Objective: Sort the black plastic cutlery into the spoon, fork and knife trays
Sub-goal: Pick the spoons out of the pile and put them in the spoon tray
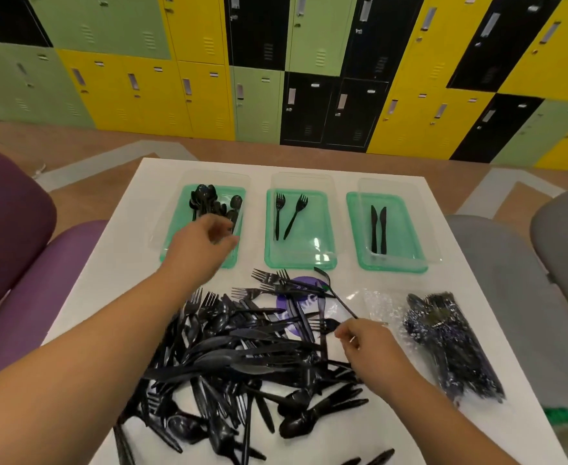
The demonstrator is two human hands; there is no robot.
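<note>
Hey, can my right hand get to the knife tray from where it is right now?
Probably yes. The knife tray sits beyond the right hand, open on top, with only bare table and flat clear wrap between, though the hand pinches a black utensil.

Nothing reads whole; a purple disc (282,303) on the table, under the cutlery pile (242,357), bears white letters, mostly covered; small labels on the far lockers (309,45) are blurred.

Black cutlery heap (242,357) before green trays (302,255)
</note>
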